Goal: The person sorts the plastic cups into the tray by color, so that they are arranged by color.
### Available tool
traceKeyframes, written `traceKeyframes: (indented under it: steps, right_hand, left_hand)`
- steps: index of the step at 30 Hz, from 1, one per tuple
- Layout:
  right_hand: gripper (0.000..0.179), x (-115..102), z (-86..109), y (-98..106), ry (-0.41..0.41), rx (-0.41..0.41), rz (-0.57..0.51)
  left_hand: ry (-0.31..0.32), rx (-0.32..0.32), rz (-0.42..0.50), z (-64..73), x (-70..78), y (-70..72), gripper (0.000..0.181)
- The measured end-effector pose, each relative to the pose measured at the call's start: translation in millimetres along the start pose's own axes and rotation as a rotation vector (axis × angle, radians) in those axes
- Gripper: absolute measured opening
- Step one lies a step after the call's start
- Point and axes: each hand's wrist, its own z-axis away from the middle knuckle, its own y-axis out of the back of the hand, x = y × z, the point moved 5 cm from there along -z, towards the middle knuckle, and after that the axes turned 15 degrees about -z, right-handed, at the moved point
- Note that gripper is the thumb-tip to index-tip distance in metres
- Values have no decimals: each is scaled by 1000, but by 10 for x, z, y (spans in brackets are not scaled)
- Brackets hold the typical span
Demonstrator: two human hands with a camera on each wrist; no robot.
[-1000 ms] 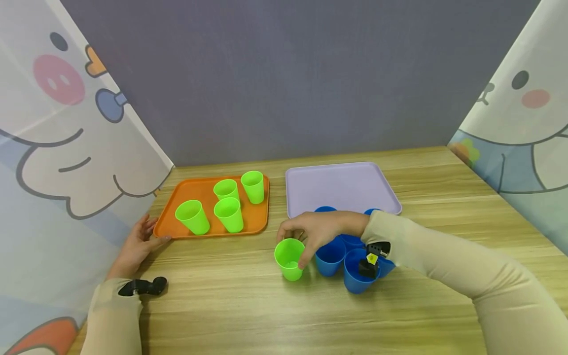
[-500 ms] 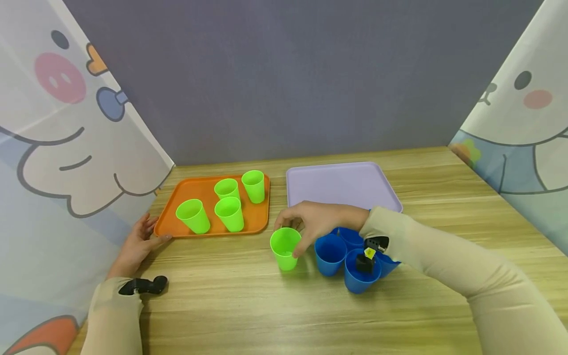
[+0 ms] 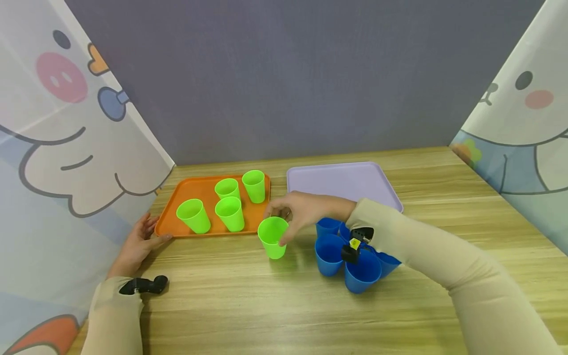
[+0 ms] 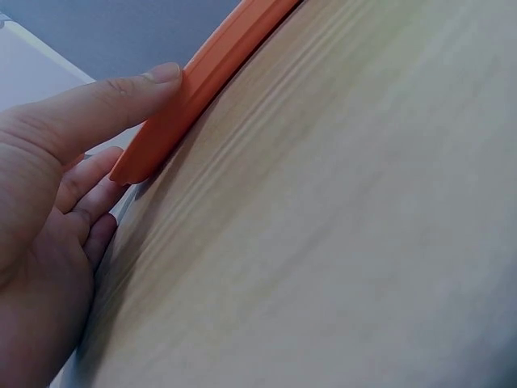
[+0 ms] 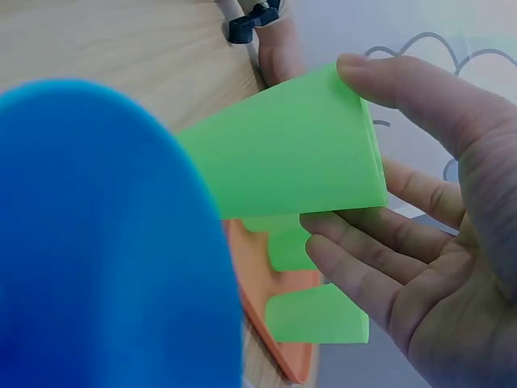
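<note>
My right hand grips a green plastic cup by its rim, thumb on the near side and fingers on the far side. The cup is held upright over the wooden table, just right of the orange tray. In the right wrist view this same green cup lies between thumb and fingers. My left hand rests at the tray's front left corner, with the thumb straight along the rim and the fingers relaxed beside the corner. Several green cups stand upright on the orange tray.
A group of blue cups stands on the table under my right wrist, partly hidden by it. One blue cup looms close in the right wrist view. Behind them lies a lilac tray. A grey wall closes off the back.
My right hand has moved left and towards the back with the green cup, away from the blue cups and closer to the orange tray. The left hand has stayed at the tray corner.
</note>
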Motion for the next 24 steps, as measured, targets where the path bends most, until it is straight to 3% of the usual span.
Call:
traceKeyframes:
  steps: [9,24]
  right_hand:
    - [59,-41,-216,134,-39,61,51]
    - [63,107,-520,338,-141,179,141]
  left_hand:
    - [8,-5,-7,11,-11,-8,100]
    - [0,-9,-1,25,38,5,101]
